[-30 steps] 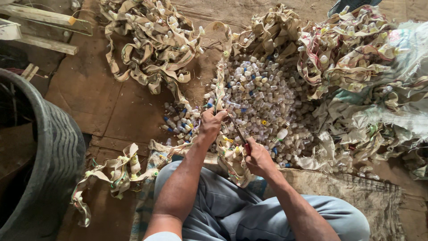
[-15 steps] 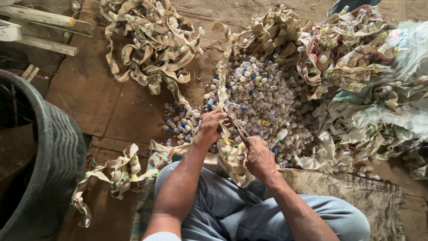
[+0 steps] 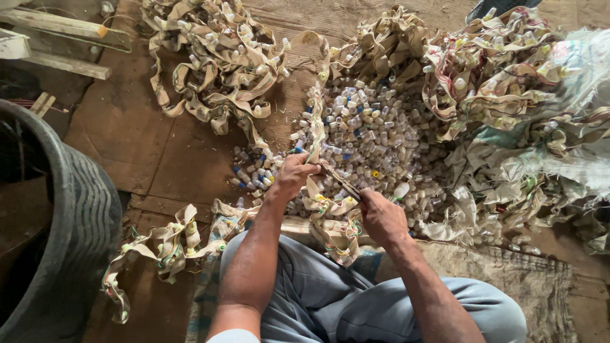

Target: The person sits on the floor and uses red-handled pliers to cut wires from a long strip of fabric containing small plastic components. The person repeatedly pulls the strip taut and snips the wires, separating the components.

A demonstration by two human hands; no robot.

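The person sits with both bare forearms stretched forward and downward from the lower edge of the view, knees apart in grey trousers. The left hand (image 3: 293,176) is reached a little farther out than the other, its wrist bent and its fingers curled shut in a pinching grip, knuckles upward. The right hand (image 3: 381,216) sits nearer the body, closed in a fist, thumb side turned toward the left hand. The two hands are near each other, not touching.
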